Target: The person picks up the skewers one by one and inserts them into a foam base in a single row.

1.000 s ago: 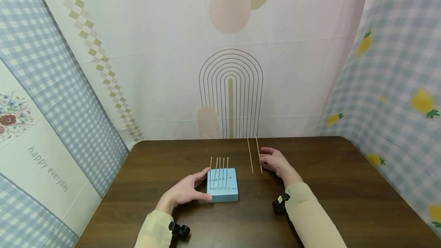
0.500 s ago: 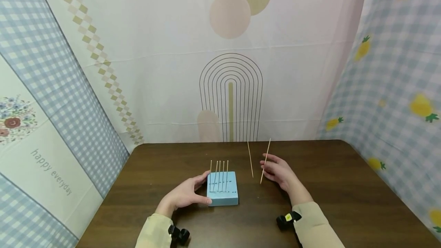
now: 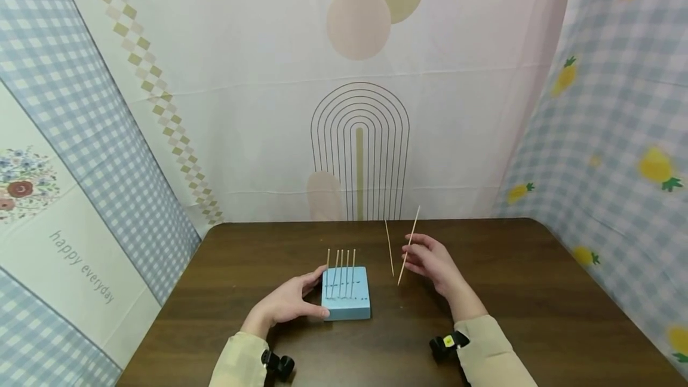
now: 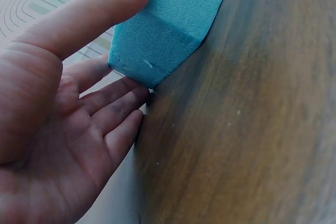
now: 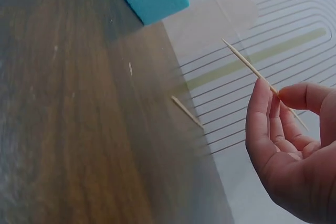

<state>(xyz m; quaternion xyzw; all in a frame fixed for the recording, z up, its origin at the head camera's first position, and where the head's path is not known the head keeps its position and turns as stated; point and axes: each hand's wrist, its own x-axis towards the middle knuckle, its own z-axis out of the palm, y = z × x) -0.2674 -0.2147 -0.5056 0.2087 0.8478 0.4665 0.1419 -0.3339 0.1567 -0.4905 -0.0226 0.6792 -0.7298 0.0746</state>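
Observation:
A light blue foam block [image 3: 348, 313] sits on the table, with several thin wooden skewers [image 3: 347, 264] standing in its top, mostly upright, and rows of small holes around them. My left hand [image 3: 287, 301] holds the block at its left side, thumb at the near corner and fingers at the far one; the left wrist view shows the thumb [image 4: 100, 14] against the foam. To the right of the block, my right hand [image 3: 432, 263] pinches one wooden skewer [image 5: 244, 60] between thumb and forefinger. That skewer is tilted, its pointed end showing in the right wrist view.
Another skewer [image 3: 389, 249] lies on the brown wooden table [image 3: 510, 291] between the block and my right hand. A pale patterned cloth [image 3: 258, 136] hangs behind the table's far edge. Checked cloths hang at left and right.
My right hand has picked up the right-hand skewer from the table, drawn it nearer, and tilted it. The left hand and block stay in place.

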